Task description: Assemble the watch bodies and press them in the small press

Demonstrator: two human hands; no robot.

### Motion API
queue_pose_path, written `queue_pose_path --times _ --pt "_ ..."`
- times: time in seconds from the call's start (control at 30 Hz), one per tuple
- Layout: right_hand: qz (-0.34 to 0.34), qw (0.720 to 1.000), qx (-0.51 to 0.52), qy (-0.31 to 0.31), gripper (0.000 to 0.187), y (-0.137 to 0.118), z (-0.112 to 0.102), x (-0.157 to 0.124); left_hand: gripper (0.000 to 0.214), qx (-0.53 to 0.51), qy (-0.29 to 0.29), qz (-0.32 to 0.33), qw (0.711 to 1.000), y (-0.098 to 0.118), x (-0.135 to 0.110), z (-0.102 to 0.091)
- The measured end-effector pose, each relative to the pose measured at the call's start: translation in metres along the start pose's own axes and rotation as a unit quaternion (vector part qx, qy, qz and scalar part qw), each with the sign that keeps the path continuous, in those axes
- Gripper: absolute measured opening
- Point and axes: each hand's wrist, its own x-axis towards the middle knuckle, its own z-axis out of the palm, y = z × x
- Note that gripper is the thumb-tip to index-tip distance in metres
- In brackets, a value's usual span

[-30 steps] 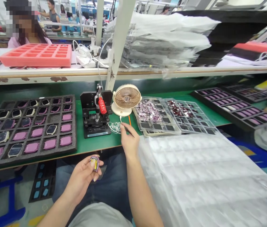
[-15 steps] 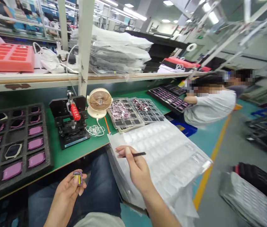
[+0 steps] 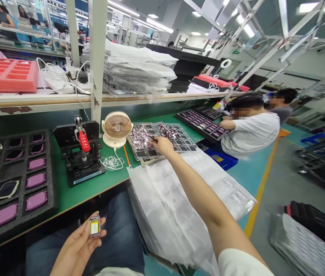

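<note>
Holding a small watch case [image 3: 95,226] in the cupped left hand [image 3: 77,245] at lower left, you pinch a thin black pick [image 3: 152,137] in the right hand [image 3: 160,145] above the parts tray [image 3: 136,155] at center.

Yellow-and-purple watch case [image 3: 94,226], green surface [image 3: 56,191], black foam tray [image 3: 51,184] with purple watch cases [image 3: 36,180] in rows, coral foam tray [image 3: 7,74], red press handle [image 3: 84,142], yellow floor stripe [image 3: 261,188], blue crate [image 3: 221,159]

Long ceiling strip lights [image 3: 130,12] give bright, even light, with soft shadow under the shelf [image 3: 36,100]. Glare whitens the plastic sheets [image 3: 179,199]. The wide lens bends the frame's edges; the left hand [image 3: 77,245] looks fairly sharp, the black case [image 3: 303,212] slightly blurred
</note>
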Motion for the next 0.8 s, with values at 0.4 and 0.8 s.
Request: queue_pose_path --times 0.4,0.8 --pt "-0.025 0.996 0.087 0.014 0.038 0.036 0.004 0.019 0.078 -0.011 -0.025 0.007 1.000 0.000 0.014 -0.003" --pt "-0.024 0.996 0.079 0.016 0.025 0.028 -0.001 0.009 0.045 0.007 -0.027 0.013 1.000 -0.005 0.010 0.003"
